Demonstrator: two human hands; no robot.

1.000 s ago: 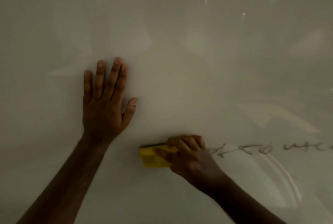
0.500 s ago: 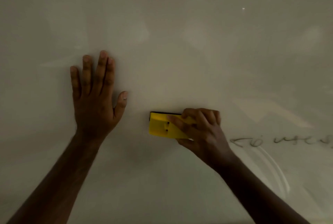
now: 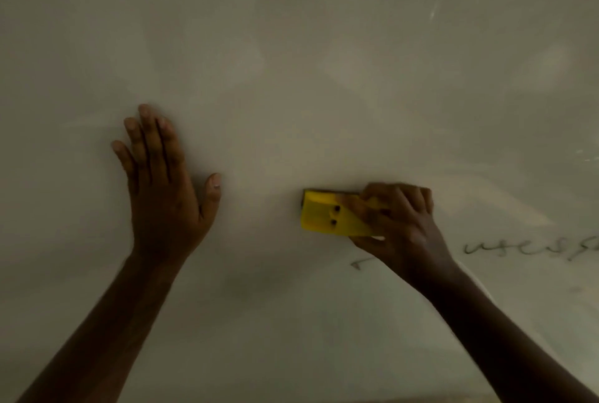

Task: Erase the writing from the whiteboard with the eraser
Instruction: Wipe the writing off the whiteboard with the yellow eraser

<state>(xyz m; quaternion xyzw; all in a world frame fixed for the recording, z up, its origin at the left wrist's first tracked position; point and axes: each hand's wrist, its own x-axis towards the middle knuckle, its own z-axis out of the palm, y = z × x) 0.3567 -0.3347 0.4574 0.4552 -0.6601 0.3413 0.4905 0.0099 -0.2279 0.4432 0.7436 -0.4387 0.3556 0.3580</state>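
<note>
Head view, left to right: the left hand (image 3: pixel 168 195) lies flat with fingers spread on the glossy white whiteboard (image 3: pixel 291 78), holding nothing, and the right hand (image 3: pixel 400 227) grips the yellow block eraser (image 3: pixel 327 216), its long axis running left-right against the board. Dark handwritten writing (image 3: pixel 528 248) remains just below and right of that hand, so the right hand is nearer.

The right hand (image 3: pixel 402 227) has swept the eraser (image 3: pixel 327 216) rightward, wiping more of the writing (image 3: pixel 525 248).
</note>
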